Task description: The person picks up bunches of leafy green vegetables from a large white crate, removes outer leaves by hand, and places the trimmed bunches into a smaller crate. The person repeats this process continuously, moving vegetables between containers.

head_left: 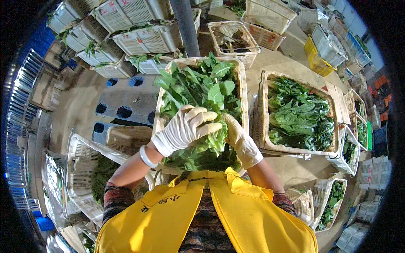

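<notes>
My left hand (186, 128), in a whitish glove, grips a bunch of leafy greens (215, 139) from the left, its fingers bent across the stalks. My right hand (239, 137), gloved too, holds the same bunch from the right; its fingertips are partly hidden by leaves. The bunch is over a plastic crate (243, 91) that stands before me, filled with loose long green leaves (186, 88). To the right, a second crate (266, 136) holds leafy greens (294, 110) laid in rows.
Stacked white crates (142, 39) with greens stand at the upper left, beside a dark post (186, 28). A large white crate (76, 177) lies at the lower left. A crate with dry leaves (251, 52) stands beyond. More crates (316, 202) are at the right.
</notes>
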`<state>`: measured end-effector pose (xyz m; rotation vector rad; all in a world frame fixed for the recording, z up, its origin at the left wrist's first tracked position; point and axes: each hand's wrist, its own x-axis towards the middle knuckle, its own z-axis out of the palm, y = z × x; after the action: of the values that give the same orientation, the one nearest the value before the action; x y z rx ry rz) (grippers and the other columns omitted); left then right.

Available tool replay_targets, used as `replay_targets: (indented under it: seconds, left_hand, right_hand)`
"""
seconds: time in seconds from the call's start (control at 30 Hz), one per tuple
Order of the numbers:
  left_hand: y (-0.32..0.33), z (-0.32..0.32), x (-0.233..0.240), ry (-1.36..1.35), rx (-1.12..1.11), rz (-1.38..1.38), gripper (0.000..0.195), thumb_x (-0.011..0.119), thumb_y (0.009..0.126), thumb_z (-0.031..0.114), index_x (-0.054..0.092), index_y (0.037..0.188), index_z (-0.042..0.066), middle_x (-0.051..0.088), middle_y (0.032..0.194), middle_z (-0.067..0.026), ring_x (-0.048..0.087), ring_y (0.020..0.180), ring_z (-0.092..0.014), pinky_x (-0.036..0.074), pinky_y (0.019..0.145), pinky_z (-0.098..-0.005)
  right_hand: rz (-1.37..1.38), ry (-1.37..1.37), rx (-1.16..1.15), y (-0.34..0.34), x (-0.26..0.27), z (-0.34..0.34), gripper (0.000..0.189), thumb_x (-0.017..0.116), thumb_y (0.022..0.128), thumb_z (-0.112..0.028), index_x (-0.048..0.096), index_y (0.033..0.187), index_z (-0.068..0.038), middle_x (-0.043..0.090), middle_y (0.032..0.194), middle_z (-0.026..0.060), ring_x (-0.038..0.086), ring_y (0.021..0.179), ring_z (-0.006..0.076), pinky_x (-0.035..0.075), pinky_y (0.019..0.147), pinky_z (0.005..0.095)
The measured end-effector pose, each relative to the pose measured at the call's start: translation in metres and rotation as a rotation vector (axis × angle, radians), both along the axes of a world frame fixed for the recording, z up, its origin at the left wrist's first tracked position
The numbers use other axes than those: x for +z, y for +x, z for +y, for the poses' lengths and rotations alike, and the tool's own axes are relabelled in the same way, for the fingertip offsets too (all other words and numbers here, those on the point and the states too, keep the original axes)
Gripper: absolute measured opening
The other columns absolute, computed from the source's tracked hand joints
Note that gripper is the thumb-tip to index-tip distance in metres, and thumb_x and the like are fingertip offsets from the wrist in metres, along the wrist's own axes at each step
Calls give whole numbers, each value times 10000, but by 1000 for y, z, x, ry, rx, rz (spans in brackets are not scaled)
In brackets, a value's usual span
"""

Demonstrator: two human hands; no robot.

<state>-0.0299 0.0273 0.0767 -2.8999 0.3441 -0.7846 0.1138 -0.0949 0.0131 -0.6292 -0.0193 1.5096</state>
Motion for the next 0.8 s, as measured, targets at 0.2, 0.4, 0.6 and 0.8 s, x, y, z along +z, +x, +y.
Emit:
replay_targets:
  seconds: [0.2,0.4,0.6,0.8]
  left_hand:
    - [-20,17,1,-52,-19,-35,260,641,676,118,604,918,208,592,911,22,591,859,-188,454,748,-372]
    - [-42,31,-31,-411,397,212,200,699,703,155,579,862,175,610,909,3,610,838,-228,486,744,-363]
    - [-62,33,-77,-364,743,515,621,743,717,263,481,1259,110,530,1230,-165,573,1028,-340,484,864,-423]
    - [-9,-7,-71,-2245,-59,463,747,699,791,464,407,1373,98,467,1357,-70,457,1222,-227,419,965,-392]
  right_hand:
    - [-127,57,-212,19,-31,-5,355,598,830,-122,525,1171,-58,643,1016,79,653,892,244,573,739,430]
    - [-153,188,-546,37,-61,-16,344,613,815,-26,536,1148,-66,640,952,44,647,846,195,567,794,362]
    - [-172,398,-608,57,-59,-51,320,610,851,-149,582,1137,-8,637,1108,141,635,985,286,515,905,458]
    - [6,334,-212,40,-41,-41,512,655,780,-88,492,1263,-41,636,1100,124,634,991,262,538,863,414]
